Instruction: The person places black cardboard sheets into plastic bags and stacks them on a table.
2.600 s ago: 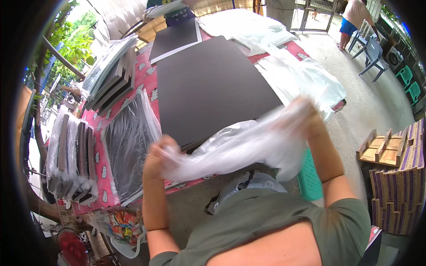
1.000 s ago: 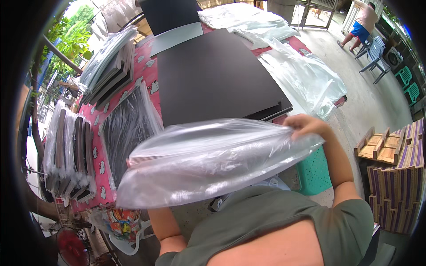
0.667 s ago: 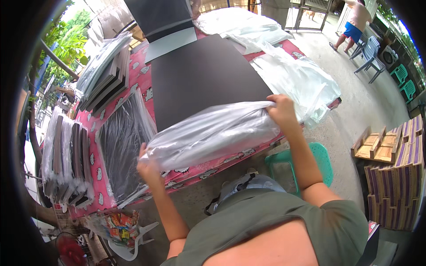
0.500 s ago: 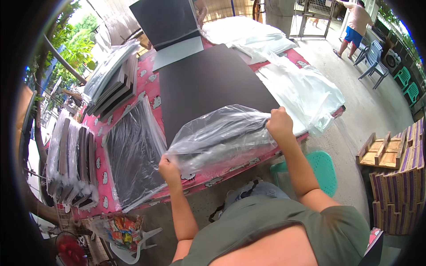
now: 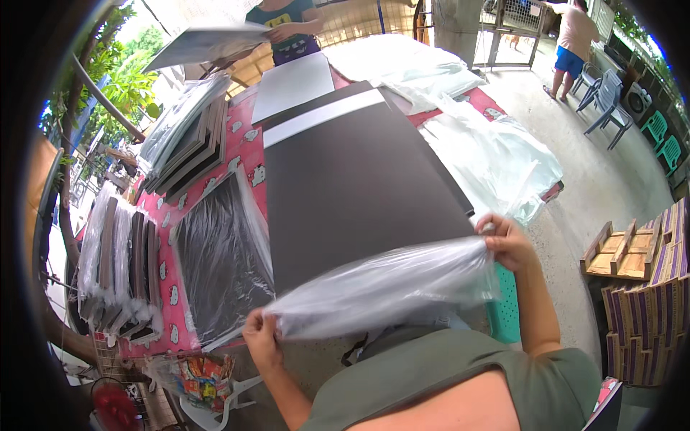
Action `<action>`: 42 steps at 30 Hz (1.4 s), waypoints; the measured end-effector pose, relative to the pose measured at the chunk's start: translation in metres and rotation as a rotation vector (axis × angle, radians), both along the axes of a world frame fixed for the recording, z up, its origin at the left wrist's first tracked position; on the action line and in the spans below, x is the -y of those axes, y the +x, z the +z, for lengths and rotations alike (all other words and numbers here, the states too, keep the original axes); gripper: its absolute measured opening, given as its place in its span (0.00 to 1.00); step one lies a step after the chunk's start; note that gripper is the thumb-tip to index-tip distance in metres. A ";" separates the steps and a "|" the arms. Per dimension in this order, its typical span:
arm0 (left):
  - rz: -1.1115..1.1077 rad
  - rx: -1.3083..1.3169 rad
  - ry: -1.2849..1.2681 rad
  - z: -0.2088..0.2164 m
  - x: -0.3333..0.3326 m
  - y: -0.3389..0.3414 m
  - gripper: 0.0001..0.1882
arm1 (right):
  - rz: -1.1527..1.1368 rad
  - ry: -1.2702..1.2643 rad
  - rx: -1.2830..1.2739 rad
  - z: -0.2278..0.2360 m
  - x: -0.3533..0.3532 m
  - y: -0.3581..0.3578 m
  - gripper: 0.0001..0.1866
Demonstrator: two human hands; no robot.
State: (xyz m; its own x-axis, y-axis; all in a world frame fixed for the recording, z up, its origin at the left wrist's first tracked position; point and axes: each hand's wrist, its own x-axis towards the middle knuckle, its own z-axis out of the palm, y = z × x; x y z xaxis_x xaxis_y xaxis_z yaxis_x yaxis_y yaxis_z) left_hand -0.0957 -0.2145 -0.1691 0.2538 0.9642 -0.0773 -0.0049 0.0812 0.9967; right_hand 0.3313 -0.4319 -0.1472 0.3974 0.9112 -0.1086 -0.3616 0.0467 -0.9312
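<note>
My left hand and my right hand each pinch a corner of a clear plastic bag. The bag is stretched between them, blurred by motion, along the near edge of a large dark flat board. Whether the board's edge is inside the bag's mouth, I cannot tell. A pale strip crosses the board's far part. Left of it lies another dark board wrapped in clear plastic. To the right, a pile of clear plastic bags spreads over the table.
The table has a pink patterned cover. Wrapped boards and stacked dark boards line its left side. Across it, a co-worker holds a flat board above a white sheet. A green stool stands near my right arm.
Both hands have drawn the bag toward me, and my right hand has moved outward, widening it. The co-worker's board has swung left, and a pale strip now shows on the dark board.
</note>
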 end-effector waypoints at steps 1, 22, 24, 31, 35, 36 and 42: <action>-0.058 0.149 -0.098 -0.010 -0.001 0.003 0.07 | 0.063 -0.004 -0.069 -0.016 0.007 0.000 0.22; -0.110 0.515 0.129 0.220 -0.227 0.115 0.15 | -0.231 0.629 0.395 0.217 -0.237 0.075 0.20; -0.098 0.291 0.221 0.202 -0.219 0.109 0.14 | -0.218 0.536 0.593 0.205 -0.227 0.064 0.23; 0.099 0.393 0.671 0.342 -0.165 0.111 0.15 | -0.638 0.724 0.940 0.316 -0.214 0.064 0.21; -0.025 0.183 0.569 0.362 -0.213 0.124 0.15 | -0.512 0.739 1.250 0.343 -0.246 0.117 0.20; 0.017 -0.143 0.605 0.342 -0.218 0.129 0.19 | -0.356 0.631 1.043 0.317 -0.257 0.123 0.26; 0.231 -0.357 0.632 0.245 -0.239 0.117 0.21 | -0.088 0.556 0.558 0.207 -0.263 0.110 0.24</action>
State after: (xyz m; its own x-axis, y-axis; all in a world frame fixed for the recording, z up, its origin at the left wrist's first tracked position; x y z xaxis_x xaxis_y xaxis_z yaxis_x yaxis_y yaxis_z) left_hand 0.0215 0.0247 0.0757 0.1035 0.8780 0.4673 0.3792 -0.4691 0.7976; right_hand 0.4411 -0.1685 0.0597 0.3321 0.7365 0.5893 0.1779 0.5647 -0.8059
